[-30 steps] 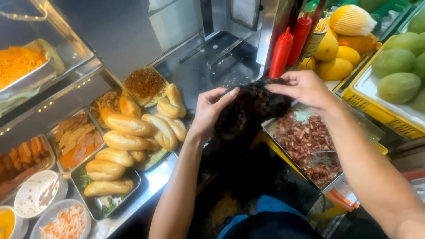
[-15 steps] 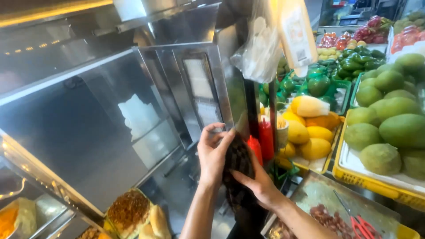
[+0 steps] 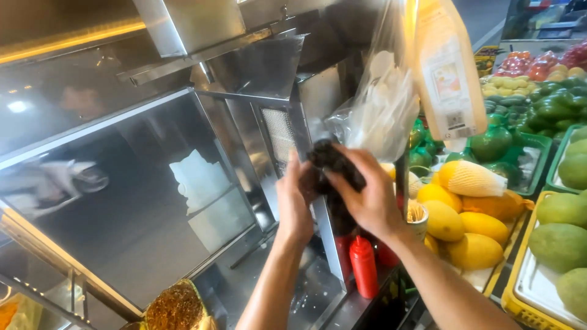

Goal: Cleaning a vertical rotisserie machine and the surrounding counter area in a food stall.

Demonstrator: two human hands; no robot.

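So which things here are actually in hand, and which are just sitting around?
In hand:
left hand
right hand
dark crumpled bag, held by both

Lying about:
red sauce bottle
yellow mangoes
green mangoes
hanging clear plastic bags

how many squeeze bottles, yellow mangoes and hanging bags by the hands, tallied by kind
red squeeze bottles: 1 fully in view, more partly hidden behind it
yellow mangoes: 4, one in a white foam net
clear hanging bags: 1
dark bag held in both hands, left and right: 1
total: 7
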